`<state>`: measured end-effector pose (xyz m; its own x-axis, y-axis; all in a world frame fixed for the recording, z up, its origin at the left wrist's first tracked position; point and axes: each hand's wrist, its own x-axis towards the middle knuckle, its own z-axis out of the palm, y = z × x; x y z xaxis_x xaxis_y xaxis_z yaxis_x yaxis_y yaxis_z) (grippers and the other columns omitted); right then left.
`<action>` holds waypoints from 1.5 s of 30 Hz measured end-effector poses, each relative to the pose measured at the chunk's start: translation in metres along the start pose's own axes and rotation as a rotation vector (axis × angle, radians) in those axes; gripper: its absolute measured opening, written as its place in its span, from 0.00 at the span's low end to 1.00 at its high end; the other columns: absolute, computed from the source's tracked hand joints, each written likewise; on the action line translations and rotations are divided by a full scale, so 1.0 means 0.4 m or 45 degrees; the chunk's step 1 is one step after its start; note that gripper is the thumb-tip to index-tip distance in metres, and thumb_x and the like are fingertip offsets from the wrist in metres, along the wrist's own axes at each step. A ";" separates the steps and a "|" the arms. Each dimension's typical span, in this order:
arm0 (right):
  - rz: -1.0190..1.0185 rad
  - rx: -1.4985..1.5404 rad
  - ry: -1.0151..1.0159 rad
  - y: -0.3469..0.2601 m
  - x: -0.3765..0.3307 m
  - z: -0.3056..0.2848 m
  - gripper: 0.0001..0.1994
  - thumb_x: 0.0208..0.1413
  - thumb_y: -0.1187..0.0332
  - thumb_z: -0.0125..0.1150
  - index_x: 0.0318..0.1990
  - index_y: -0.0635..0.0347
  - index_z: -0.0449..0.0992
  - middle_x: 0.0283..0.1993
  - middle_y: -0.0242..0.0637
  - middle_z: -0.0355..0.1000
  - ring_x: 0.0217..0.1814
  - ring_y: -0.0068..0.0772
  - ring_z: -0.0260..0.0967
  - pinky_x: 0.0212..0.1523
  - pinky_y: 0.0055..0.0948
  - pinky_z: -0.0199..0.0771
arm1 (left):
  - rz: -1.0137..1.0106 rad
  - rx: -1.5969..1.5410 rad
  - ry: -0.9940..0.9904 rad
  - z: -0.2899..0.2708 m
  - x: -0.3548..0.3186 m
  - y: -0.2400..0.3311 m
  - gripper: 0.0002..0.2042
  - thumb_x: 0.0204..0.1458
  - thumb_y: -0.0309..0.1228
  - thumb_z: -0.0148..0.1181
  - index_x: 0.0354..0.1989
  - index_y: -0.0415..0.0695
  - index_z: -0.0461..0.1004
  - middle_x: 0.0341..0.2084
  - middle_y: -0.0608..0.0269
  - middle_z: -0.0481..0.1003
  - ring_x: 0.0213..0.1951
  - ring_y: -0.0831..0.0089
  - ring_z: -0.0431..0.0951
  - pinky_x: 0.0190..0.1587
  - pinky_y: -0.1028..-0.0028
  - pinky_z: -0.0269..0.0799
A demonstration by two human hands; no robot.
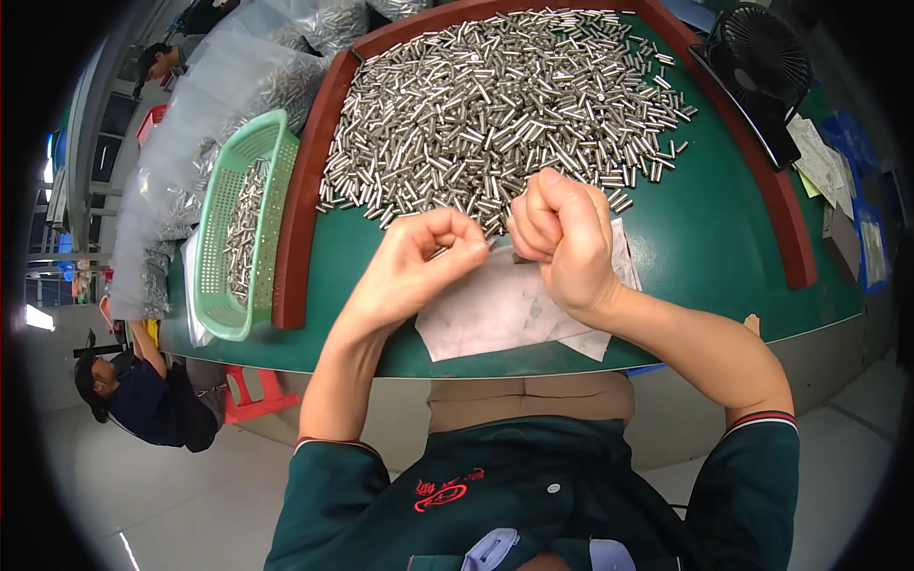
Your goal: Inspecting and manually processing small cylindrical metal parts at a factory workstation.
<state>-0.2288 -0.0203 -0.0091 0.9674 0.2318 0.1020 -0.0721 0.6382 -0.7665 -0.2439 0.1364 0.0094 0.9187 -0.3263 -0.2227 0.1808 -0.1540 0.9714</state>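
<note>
A big heap of short shiny metal pins (pixel 495 105) lies on the green table top (pixel 724 228), bordered by a brown raised rim (pixel 295 219). My left hand (pixel 424 262) and my right hand (pixel 562 238) meet just in front of the heap, above a grey-white sheet of paper (pixel 505 314). Both hands have their fingers curled shut, and a few pins show between them at the fingertips. How many pins each hand holds is hidden by the fingers.
A light green plastic basket (pixel 224 295) with pins in it stands at the left of the rim. Clear bags of pins (pixel 219 105) are piled behind it. A black fan (pixel 762 48) and papers (pixel 824 167) sit at the right. Other people are at the left.
</note>
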 end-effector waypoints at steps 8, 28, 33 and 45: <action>0.091 0.083 -0.084 -0.003 -0.005 -0.015 0.19 0.55 0.67 0.35 0.11 0.56 0.49 0.09 0.26 0.45 0.11 0.17 0.38 0.13 0.20 0.40 | -0.111 -1.136 -0.232 -0.058 0.062 0.011 0.04 0.50 0.25 0.51 0.32 0.41 0.66 0.23 0.64 0.66 0.16 0.89 0.54 0.17 0.90 0.50; 0.142 0.121 -0.029 -0.001 0.008 -0.019 0.20 0.56 0.65 0.36 0.11 0.55 0.49 0.08 0.26 0.43 0.11 0.17 0.36 0.13 0.20 0.39 | -0.021 -1.651 -0.158 -0.060 0.122 -0.039 0.06 0.51 0.27 0.48 0.36 0.41 0.65 0.18 0.68 0.58 0.18 0.83 0.55 0.18 0.86 0.52; 0.136 0.138 -0.019 -0.004 0.007 -0.017 0.19 0.55 0.65 0.36 0.11 0.55 0.49 0.08 0.25 0.43 0.11 0.17 0.36 0.12 0.20 0.39 | 0.001 -1.629 -0.167 -0.055 0.116 -0.034 0.05 0.53 0.28 0.46 0.35 0.41 0.65 0.18 0.68 0.58 0.18 0.83 0.55 0.17 0.86 0.51; 0.155 0.150 0.014 -0.003 0.011 -0.017 0.20 0.56 0.65 0.36 0.10 0.54 0.50 0.08 0.26 0.43 0.10 0.17 0.35 0.12 0.20 0.38 | 0.079 -1.362 -0.045 -0.055 0.111 -0.025 0.10 0.56 0.36 0.41 0.33 0.42 0.64 0.14 0.69 0.58 0.16 0.84 0.53 0.17 0.86 0.50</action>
<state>-0.2228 -0.0251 -0.0120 0.9523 0.3051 0.0058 -0.2160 0.6875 -0.6933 -0.1973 0.1440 -0.0083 0.9291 -0.3350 -0.1564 0.3641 0.7553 0.5450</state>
